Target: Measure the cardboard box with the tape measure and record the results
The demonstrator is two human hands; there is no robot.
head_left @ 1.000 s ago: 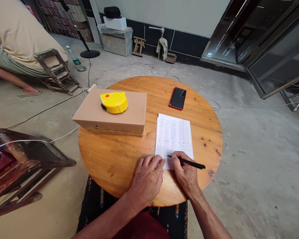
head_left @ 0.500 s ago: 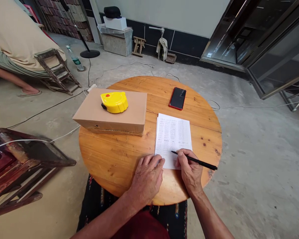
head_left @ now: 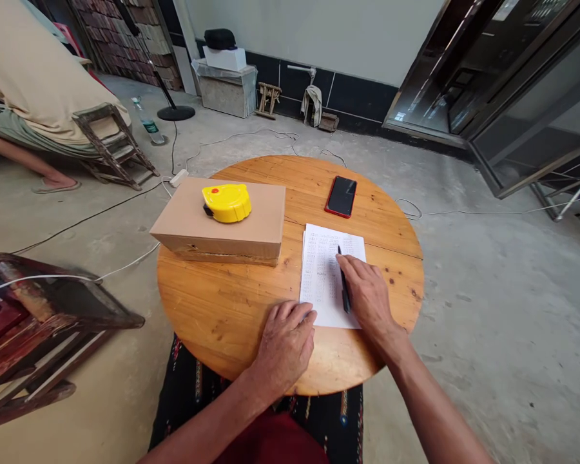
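White paper sheets [head_left: 326, 310] covered in rows of small handwriting lie on the round wooden table [head_left: 212, 303]. My left hand [head_left: 286, 341] rests flat at their lower left corner, fingertips touching the edge, holding nothing. Over the right half of the sheets, my right hand [head_left: 367, 290] is closed on a black pen [head_left: 344, 287]. One end of the pen points away from me and the other toward me, along the hand's left side. My right thumb is hidden.
A cardboard box [head_left: 222, 248] bearing a yellow tape measure [head_left: 228, 203] stands on the table's left. Beyond the paper lies a red-edged phone [head_left: 341, 196]. A wooden chair [head_left: 53, 309] is at left; a person sits beyond it near a small wooden step stool [head_left: 118, 145]. Cables cross the floor.
My right hand has moved up the sheet and turned palm down, swinging the pen from slanting right to pointing away from me. The left hand stays in place.
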